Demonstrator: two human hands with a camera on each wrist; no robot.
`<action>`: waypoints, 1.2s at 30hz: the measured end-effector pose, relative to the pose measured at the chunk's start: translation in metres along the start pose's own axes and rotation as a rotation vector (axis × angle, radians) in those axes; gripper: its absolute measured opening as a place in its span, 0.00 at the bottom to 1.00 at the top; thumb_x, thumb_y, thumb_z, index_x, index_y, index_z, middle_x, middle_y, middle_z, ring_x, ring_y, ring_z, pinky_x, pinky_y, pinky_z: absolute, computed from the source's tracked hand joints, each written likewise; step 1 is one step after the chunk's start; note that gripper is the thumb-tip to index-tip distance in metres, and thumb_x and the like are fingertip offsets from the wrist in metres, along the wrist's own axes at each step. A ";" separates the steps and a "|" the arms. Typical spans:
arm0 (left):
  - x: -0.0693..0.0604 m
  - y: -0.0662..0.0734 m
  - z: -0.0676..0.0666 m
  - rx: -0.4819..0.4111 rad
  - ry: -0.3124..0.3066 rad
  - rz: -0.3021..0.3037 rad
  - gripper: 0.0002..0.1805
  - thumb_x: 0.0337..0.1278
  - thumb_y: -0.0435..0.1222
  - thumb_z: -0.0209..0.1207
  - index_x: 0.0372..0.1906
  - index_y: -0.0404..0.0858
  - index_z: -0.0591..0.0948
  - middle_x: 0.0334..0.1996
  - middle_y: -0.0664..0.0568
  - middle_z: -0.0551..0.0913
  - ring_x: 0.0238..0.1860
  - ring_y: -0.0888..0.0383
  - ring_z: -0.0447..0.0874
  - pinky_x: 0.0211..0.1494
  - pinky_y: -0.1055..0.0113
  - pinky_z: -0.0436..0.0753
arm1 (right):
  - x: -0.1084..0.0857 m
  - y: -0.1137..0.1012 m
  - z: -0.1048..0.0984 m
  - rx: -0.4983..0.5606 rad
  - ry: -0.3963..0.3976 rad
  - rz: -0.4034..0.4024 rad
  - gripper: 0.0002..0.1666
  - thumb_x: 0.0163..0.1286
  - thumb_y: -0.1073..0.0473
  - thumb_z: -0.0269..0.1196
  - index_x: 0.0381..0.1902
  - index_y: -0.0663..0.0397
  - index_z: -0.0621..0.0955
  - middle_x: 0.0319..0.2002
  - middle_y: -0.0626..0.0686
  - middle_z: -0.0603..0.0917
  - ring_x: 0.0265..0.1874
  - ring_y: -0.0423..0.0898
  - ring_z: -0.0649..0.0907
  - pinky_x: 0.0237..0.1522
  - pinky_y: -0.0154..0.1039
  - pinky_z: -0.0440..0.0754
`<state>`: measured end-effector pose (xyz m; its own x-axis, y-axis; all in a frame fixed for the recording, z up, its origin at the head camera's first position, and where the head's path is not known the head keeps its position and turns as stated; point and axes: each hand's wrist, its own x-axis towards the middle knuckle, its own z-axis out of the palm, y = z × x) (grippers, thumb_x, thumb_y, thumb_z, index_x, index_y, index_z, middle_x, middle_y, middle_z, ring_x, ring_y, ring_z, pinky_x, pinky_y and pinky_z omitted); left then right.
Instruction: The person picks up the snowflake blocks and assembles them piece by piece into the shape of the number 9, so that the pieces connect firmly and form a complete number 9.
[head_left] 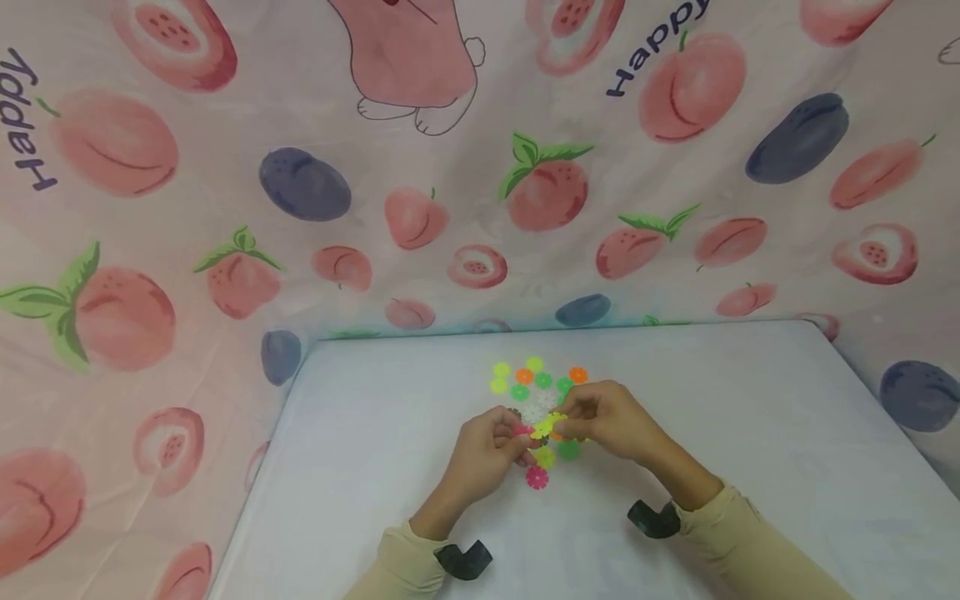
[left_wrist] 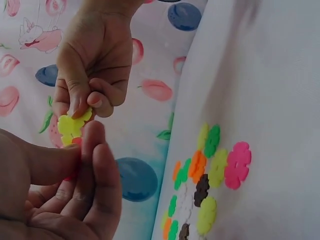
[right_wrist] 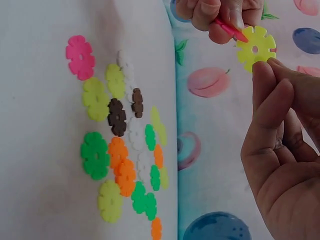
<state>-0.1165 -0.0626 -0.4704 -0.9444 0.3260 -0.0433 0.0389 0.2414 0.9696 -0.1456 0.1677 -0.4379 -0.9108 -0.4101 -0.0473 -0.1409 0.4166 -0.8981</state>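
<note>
My left hand (head_left: pixel 483 454) pinches a pink notched plastic disc (right_wrist: pixel 231 30) between thumb and fingers. In my right hand (head_left: pixel 611 421) a yellow notched disc (right_wrist: pixel 256 48) with a small hole in its middle is gripped by its edge. The two discs meet edge to edge at an angle; whether their slots are interlocked I cannot tell. Both hands are above the table, close together, over a loose spread of similar discs. A pink disc (head_left: pixel 537 477) lies nearest the front, with a yellow disc (head_left: pixel 545 457) and a green disc (head_left: pixel 569 450) just behind it.
Several white discs (right_wrist: pixel 136 133), a dark brown disc (right_wrist: pixel 117 117) and orange discs (right_wrist: pixel 126 177) lie flat, some overlapping. The white tabletop (head_left: pixel 360 467) backs onto a hanging fruit-print cloth (head_left: pixel 420 167). Black curved pieces (head_left: pixel 463 560) sit at both sleeve cuffs.
</note>
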 end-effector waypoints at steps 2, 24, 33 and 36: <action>0.000 -0.001 -0.001 0.009 -0.020 -0.017 0.04 0.66 0.28 0.62 0.41 0.35 0.78 0.33 0.42 0.89 0.30 0.57 0.90 0.44 0.47 0.87 | 0.001 0.003 0.001 0.009 -0.010 0.013 0.06 0.61 0.61 0.74 0.36 0.52 0.88 0.28 0.52 0.88 0.30 0.57 0.87 0.33 0.48 0.86; -0.001 -0.007 0.004 0.074 -0.089 -0.031 0.10 0.68 0.45 0.64 0.45 0.46 0.80 0.39 0.50 0.90 0.29 0.58 0.87 0.25 0.71 0.70 | 0.006 0.020 0.013 0.079 0.035 0.112 0.14 0.63 0.52 0.74 0.39 0.54 0.84 0.27 0.53 0.90 0.33 0.63 0.87 0.38 0.49 0.86; -0.002 -0.003 0.003 0.001 -0.078 -0.100 0.18 0.67 0.44 0.64 0.57 0.46 0.74 0.55 0.50 0.81 0.40 0.61 0.88 0.43 0.65 0.83 | 0.007 0.020 0.003 0.072 0.067 0.110 0.12 0.67 0.51 0.71 0.41 0.53 0.86 0.34 0.61 0.90 0.36 0.62 0.88 0.42 0.50 0.87; -0.001 -0.003 0.001 -0.007 -0.065 -0.111 0.22 0.67 0.43 0.64 0.62 0.49 0.74 0.53 0.50 0.81 0.43 0.59 0.89 0.50 0.57 0.86 | 0.008 0.024 -0.004 0.040 0.088 0.113 0.13 0.67 0.50 0.71 0.42 0.52 0.86 0.37 0.62 0.90 0.37 0.61 0.88 0.43 0.53 0.86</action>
<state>-0.1151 -0.0629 -0.4732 -0.9197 0.3559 -0.1655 -0.0672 0.2725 0.9598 -0.1574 0.1777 -0.4579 -0.9507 -0.2892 -0.1123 -0.0215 0.4224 -0.9061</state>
